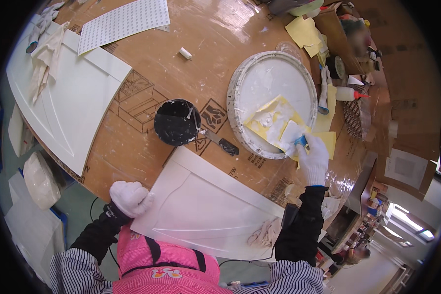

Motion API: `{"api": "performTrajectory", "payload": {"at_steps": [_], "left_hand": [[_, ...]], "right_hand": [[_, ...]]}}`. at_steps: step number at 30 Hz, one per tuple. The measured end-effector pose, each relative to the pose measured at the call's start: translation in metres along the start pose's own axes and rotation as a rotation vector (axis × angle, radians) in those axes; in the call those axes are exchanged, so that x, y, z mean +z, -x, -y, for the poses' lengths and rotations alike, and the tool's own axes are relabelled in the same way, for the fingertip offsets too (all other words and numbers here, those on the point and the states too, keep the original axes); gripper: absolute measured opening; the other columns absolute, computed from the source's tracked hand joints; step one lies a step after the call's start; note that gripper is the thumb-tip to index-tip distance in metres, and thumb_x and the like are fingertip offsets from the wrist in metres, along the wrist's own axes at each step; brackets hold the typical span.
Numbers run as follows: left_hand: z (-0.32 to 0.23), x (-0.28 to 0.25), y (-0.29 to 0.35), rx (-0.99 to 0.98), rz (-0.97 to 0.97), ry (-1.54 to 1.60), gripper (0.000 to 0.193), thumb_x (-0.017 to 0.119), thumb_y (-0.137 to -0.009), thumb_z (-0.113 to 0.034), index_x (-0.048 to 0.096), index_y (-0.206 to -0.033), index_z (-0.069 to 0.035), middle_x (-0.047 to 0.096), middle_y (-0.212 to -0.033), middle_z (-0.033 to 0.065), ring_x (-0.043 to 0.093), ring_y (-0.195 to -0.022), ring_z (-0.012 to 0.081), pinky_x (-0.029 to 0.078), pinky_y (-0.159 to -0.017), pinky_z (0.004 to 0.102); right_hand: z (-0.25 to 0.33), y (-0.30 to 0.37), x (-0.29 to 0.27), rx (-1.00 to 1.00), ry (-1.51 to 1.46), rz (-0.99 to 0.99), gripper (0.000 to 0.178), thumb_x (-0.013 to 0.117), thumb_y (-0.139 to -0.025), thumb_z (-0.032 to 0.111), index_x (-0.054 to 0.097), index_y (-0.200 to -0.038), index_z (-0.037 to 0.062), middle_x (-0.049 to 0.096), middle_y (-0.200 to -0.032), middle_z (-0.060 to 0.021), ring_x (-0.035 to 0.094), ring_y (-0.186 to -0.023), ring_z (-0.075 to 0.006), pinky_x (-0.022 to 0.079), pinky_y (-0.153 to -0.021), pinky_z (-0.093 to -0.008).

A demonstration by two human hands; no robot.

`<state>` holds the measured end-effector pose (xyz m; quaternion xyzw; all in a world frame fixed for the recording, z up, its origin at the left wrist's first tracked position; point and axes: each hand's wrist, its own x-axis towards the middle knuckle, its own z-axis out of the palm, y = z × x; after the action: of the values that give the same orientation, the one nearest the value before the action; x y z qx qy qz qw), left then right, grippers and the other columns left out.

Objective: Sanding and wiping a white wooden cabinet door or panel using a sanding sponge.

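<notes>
My right hand (312, 159), in a white glove, closes on a blue-handled putty spreader (301, 141). Its white blade lies against a yellow sheet (278, 121) smeared with white putty. Beneath that sheet is a round tub lid (279, 73) crusted with white around the rim. My left hand (131, 198), also gloved, is curled at the left edge of a white molded panel (206, 196), its fingertips overlapping that edge. The panel reaches past the table's near edge towards my pink apron. A crumpled beige cloth (264, 233) lies on its right corner.
Left of the lid stands a black pot (177, 122), with a putty knife (225, 145) beside it. Another white panel (78, 93) lies at the left under a cloth (48, 61) and a perforated sheet (125, 25). At right are a red-tipped bottle (348, 93) and yellow papers (306, 35).
</notes>
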<state>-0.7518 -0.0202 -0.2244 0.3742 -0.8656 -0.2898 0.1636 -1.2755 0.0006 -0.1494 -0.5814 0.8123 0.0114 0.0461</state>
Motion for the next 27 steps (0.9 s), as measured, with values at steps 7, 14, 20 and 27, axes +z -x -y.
{"api": "performTrajectory", "payload": {"at_steps": [7,14,20,27], "left_hand": [[0.001,-0.002,0.001,-0.014,0.026,-0.005,0.031,0.074,-0.079,-0.025,0.054,-0.058,-0.013,0.048,-0.057,0.0083,0.052,-0.048,0.0311,0.038,-0.047,0.0450],[0.000,0.000,0.000,0.000,0.004,-0.011,0.032,0.075,-0.078,-0.025,0.053,-0.058,-0.013,0.048,-0.057,0.0078,0.051,-0.047,0.0307,0.036,-0.047,0.0447],[0.000,0.000,0.000,-0.001,-0.005,-0.003,0.032,0.075,-0.078,-0.024,0.053,-0.058,-0.014,0.048,-0.057,0.0076,0.051,-0.048,0.0306,0.036,-0.047,0.0447],[0.001,-0.001,0.000,-0.001,0.008,-0.009,0.032,0.074,-0.079,-0.025,0.053,-0.059,-0.013,0.047,-0.057,0.0076,0.051,-0.048,0.0307,0.036,-0.047,0.0447]], "right_hand": [[0.016,-0.011,-0.013,-0.085,0.275,0.149,0.038,0.076,-0.087,0.020,0.070,-0.122,0.0095,0.069,-0.104,-0.0143,0.066,-0.103,-0.0353,0.053,-0.091,-0.0455],[0.004,-0.015,-0.014,0.046,0.046,0.030,0.030,0.075,-0.088,0.021,0.072,-0.116,0.0094,0.070,-0.103,-0.0152,0.067,-0.102,-0.0364,0.054,-0.090,-0.0462],[0.010,-0.008,-0.013,-0.015,0.262,0.172,0.037,0.078,-0.086,0.022,0.072,-0.118,0.0040,0.070,-0.105,-0.0148,0.068,-0.098,-0.0337,0.054,-0.088,-0.0431],[0.011,-0.006,-0.009,0.030,0.145,0.122,0.034,0.077,-0.086,0.023,0.073,-0.115,0.0062,0.071,-0.103,-0.0150,0.068,-0.101,-0.0350,0.054,-0.089,-0.0449]]}}
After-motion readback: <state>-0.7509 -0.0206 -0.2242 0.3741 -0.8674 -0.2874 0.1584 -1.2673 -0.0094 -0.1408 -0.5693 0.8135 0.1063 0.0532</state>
